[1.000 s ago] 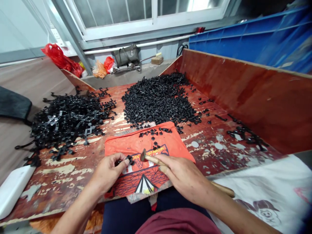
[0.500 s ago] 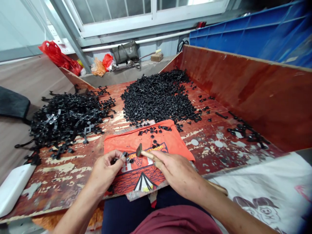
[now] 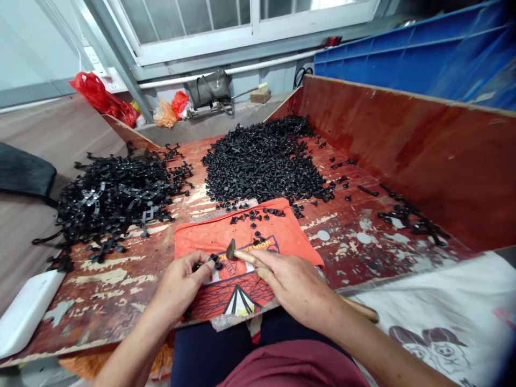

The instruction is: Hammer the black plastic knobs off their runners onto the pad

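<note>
My right hand (image 3: 296, 282) is wrapped round the wooden handle of a small hammer (image 3: 231, 249), its metal head raised just above an orange printed cloth (image 3: 282, 282). Close to the hammer head, my left hand (image 3: 186, 277) pinches a small black linked part (image 3: 215, 261) with round ends over the cloth; my fingers cover some of it. Several small black pegs with round heads (image 3: 253, 215) lie along the cloth's far edge.
Beyond the cloth rises a large heap of small black parts (image 3: 262, 166). On the left lies a pile of black linked pieces (image 3: 116, 193), with a white box (image 3: 30, 312) nearer me. A reddish wooden board (image 3: 387, 140) walls the right side, a blue crate (image 3: 403, 59) behind it.
My left hand has shifted slightly right with the black part, bringing it closer to the hammer head. The hammer stays almost where it was in my right hand.
</note>
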The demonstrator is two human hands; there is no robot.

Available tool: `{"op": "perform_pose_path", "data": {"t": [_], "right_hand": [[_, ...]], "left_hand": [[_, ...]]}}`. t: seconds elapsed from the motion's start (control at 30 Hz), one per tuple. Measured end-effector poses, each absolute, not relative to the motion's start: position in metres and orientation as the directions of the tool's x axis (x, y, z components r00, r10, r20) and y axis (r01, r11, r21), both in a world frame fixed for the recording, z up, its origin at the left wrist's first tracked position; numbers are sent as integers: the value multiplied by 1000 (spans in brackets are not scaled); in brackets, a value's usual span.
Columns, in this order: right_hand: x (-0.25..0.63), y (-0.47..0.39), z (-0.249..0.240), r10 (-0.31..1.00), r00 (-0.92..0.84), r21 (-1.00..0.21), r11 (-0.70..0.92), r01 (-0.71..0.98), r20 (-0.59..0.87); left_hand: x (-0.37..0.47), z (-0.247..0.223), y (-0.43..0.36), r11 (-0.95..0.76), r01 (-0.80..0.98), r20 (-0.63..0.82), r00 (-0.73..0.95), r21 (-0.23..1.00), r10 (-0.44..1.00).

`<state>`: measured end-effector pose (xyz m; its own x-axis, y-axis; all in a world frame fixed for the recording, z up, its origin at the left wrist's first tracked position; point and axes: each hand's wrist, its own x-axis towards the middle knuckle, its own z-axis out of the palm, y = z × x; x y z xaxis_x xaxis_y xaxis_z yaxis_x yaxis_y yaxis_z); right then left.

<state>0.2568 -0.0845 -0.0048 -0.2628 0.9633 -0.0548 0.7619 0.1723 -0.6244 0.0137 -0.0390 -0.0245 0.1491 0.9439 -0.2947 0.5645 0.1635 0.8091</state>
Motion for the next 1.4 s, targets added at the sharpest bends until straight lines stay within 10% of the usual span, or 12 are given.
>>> {"op": "perform_pose_path", "data": {"t": [0.97, 1.23, 1.4], "right_hand": [[247, -87, -6, 932, -361, -761, 218, 611, -23], [250, -93, 5, 927, -319, -694, 360, 623, 195], [247, -94, -6, 912, -403, -618, 360, 699, 76]], "left_hand": [[8, -24, -37, 60, 583, -213, 199, 810, 957], [6, -31, -37, 47, 554, -191, 205, 831, 960], [6, -28, -39, -19, 627, -130, 191, 779, 973]]}}
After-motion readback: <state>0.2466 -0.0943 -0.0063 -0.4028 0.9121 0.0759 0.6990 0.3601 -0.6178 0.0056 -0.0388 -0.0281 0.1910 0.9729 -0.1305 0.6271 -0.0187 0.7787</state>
